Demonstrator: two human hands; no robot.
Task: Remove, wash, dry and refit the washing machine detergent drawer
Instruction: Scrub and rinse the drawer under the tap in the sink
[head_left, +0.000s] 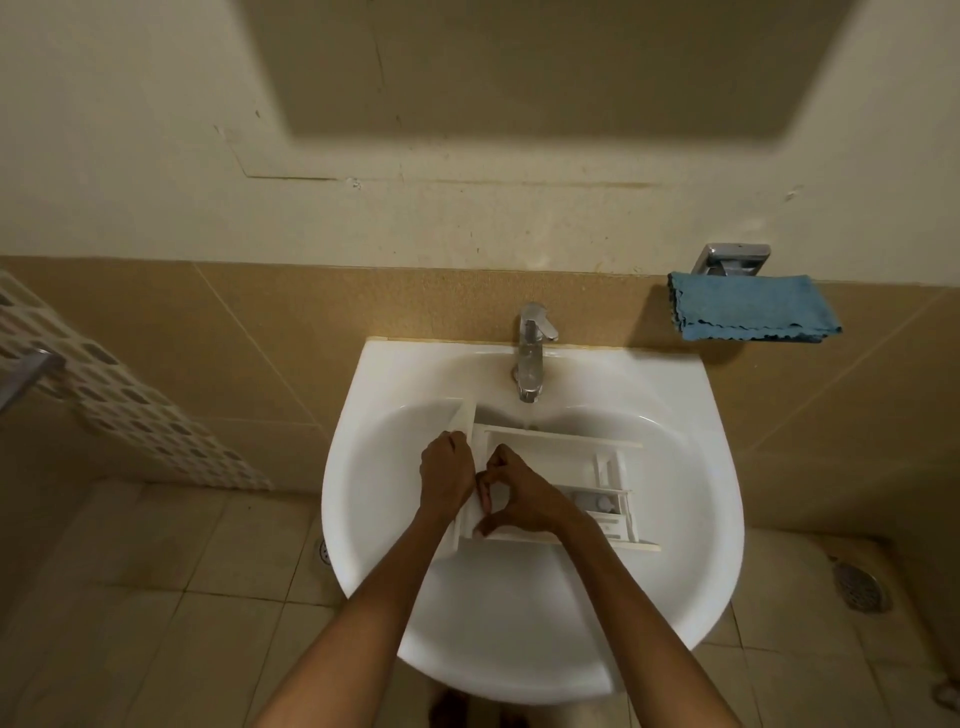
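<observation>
Far left: a perforated patterned panel (130, 395) leans along the tiled wall. Next, the white sink (519, 649). The detergent drawer (563, 460) lies inside the basin, lengthwise across it, with its front panel to the left and its small compartments to the right. Our left hand (447, 475) grips the front panel, fingers curled round its edge. Just beside it, touching at the knuckles, our right hand (519, 499) sits over the large compartment with the fingers bent and the thumb at the near wall. We cannot tell whether it pinches anything. The chrome tap (531, 353) stands above the drawer's far side. Right of the sink, a folded blue cloth (753, 309) lies below a chrome holder (730, 260) on the wall. A floor drain (857, 587) sits lower right.
</observation>
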